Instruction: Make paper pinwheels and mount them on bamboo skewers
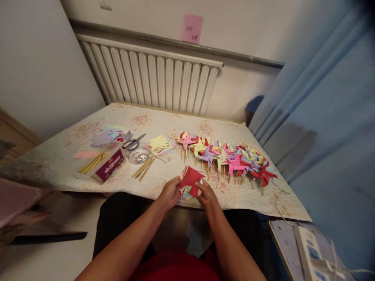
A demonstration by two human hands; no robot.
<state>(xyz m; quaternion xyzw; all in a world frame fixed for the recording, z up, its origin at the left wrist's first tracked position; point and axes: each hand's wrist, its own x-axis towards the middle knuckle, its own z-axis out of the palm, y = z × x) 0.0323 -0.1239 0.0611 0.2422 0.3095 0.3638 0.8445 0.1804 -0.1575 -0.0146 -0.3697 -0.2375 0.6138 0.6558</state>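
A stack of coloured paper squares (pixel 191 181), with a red sheet on top, is held between both hands over the table's front edge. My left hand (pixel 171 192) grips its left side, and my right hand (pixel 207 192) pinches the right side with the thumb on top. Beyond the stack and to the right stand many paper pinwheels (pixel 234 162) on thin sticks. Another pile of yellow and pastel paper squares (pixel 159 144) lies farther back. Loose wooden sticks (pixel 143 168) rest left of my hands, beside a clear dish of small shiny pieces (pixel 138 156).
Dark-handled scissors (pixel 133 143) lie behind the dish. Farther left are a purple-labelled box (pixel 109 166) with sticks, and paper scraps (pixel 107 136). A radiator (pixel 152 74) stands behind the table, a blue curtain (pixel 328 117) hangs at right, and a power strip (pixel 310 249) sits lower right.
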